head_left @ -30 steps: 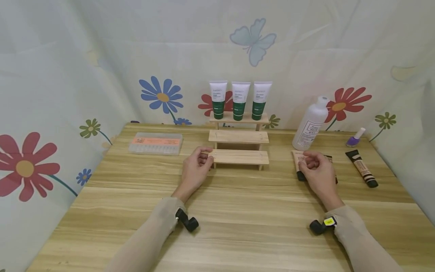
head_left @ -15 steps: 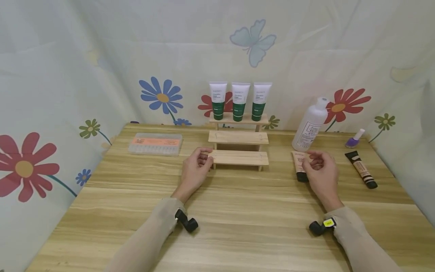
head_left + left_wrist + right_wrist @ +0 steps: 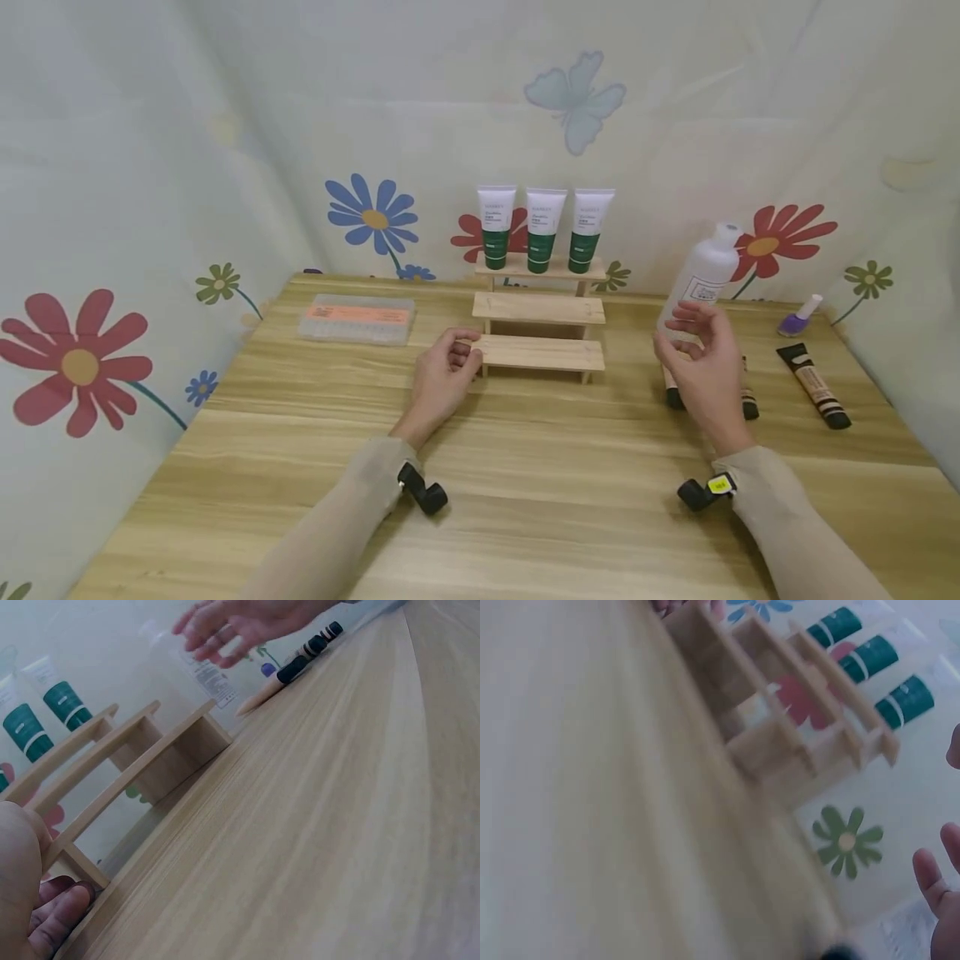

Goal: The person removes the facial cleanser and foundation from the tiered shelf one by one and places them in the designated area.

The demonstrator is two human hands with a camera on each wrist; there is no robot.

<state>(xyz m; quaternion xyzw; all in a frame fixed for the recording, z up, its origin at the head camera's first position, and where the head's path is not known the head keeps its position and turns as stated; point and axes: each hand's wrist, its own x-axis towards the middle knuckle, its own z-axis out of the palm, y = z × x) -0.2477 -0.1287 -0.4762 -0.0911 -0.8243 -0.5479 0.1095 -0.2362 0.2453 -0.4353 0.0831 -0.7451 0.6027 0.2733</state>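
My left hand (image 3: pixel 444 371) grips the left end of the three-tier wooden stand (image 3: pixel 540 353), at its lowest step. In the left wrist view, the thumb side and curled fingertips of that hand sit around the step's end. Raised and parted, the fingers of my right hand (image 3: pixel 708 375) hold nothing. They are in front of the white bottle (image 3: pixel 708 271), and whether they touch it I cannot tell. Below that hand lie a beige tube with a black cap (image 3: pixel 673 396) and a dark-capped tube (image 3: pixel 750 400), both partly hidden by it.
Three white-and-green tubes (image 3: pixel 542 233) stand on the stand's top step. A clear plastic case (image 3: pixel 357 319) with an orange label lies at the left. To the right are a purple nail polish bottle (image 3: pixel 799 317) and a black-and-beige tube (image 3: pixel 814 386). Behind hangs a flowered curtain (image 3: pixel 420 125).
My right hand has risen from the beige tube toward the white bottle, and its fingers have spread apart. The left hand keeps its grip on the stand. The head view has shifted slightly.
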